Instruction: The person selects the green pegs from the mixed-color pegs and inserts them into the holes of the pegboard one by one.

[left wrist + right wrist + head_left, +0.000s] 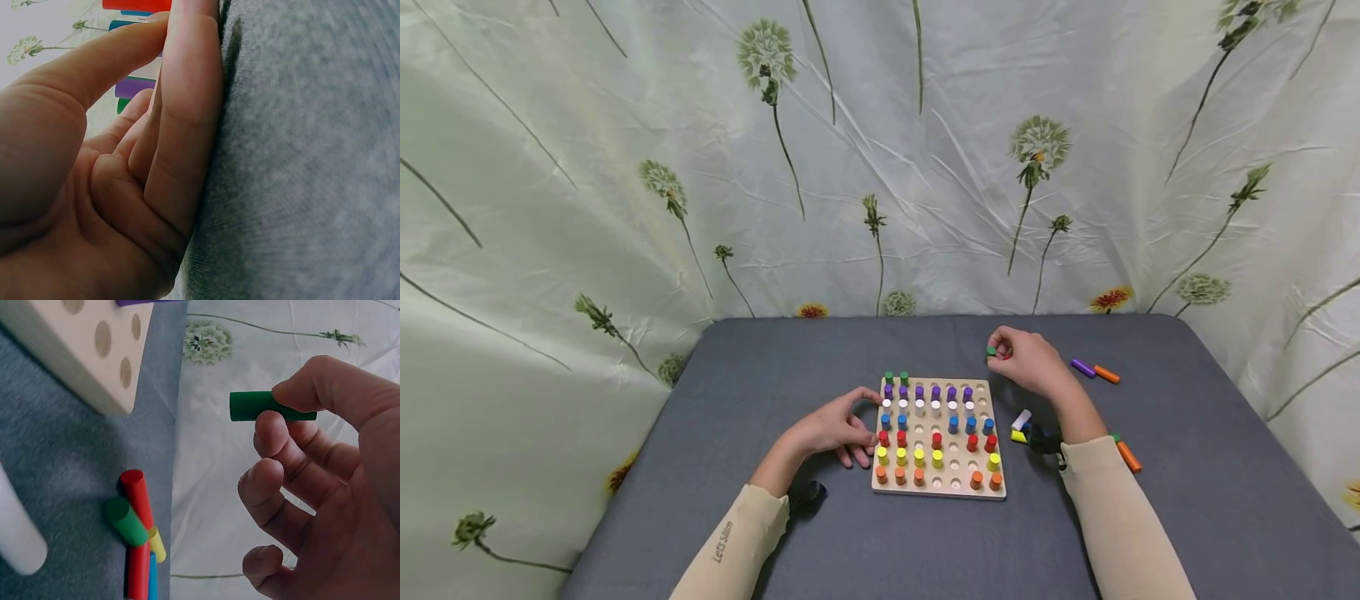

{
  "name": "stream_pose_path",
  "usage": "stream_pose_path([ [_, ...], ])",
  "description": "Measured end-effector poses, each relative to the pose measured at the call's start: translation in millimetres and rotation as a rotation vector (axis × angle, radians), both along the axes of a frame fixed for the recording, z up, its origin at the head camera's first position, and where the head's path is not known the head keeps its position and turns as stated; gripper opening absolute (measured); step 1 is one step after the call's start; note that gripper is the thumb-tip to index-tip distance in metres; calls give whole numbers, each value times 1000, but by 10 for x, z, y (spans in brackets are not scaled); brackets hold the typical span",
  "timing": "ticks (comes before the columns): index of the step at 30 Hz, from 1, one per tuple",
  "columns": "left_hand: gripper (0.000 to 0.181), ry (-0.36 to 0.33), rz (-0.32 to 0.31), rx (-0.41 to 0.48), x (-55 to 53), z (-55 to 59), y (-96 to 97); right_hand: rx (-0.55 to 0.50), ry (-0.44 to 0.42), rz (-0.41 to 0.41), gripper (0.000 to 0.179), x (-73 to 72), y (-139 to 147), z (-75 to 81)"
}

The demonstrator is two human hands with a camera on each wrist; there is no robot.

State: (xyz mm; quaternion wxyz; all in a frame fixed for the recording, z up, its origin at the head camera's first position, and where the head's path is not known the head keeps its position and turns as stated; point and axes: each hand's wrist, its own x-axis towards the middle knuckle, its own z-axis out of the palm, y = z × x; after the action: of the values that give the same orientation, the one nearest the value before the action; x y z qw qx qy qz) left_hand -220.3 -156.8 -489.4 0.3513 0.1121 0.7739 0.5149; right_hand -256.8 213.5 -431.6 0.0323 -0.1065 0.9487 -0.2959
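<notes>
A light wooden pegboard (938,492) lies on the table with rows of coloured pegs upright in its holes. The left hand (831,425) touches the board's left edge, its fingers spread along it; in the left wrist view the thumb and fingers hide most of the board. Past the board's far right corner, the right hand (1033,360) is raised and pinches a green peg (247,406) between thumb and fingertips. That peg lies sideways in the grip. Two green pegs (897,378) stand at the left of the far row, with bare holes to their right.
Loose pegs lie right of the board: a white peg (1021,420), a yellow peg (1018,436), a purple peg (1082,367) and orange pegs (1128,456). The right wrist view shows red pegs (139,569) beside a loose green peg (127,522). Behind the table hangs a flowered curtain (850,167).
</notes>
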Motion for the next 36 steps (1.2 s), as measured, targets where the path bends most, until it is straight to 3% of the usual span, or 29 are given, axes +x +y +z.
stream_pose_path([
  [13, 60, -4, 15, -6, 15, 6, 14, -9, 33, 83, 13, -44, -315, 85],
  [36, 58, -16, 6, -3, -3, 27, 0, 53, -64, 172, 16, -119, -877, 44],
])
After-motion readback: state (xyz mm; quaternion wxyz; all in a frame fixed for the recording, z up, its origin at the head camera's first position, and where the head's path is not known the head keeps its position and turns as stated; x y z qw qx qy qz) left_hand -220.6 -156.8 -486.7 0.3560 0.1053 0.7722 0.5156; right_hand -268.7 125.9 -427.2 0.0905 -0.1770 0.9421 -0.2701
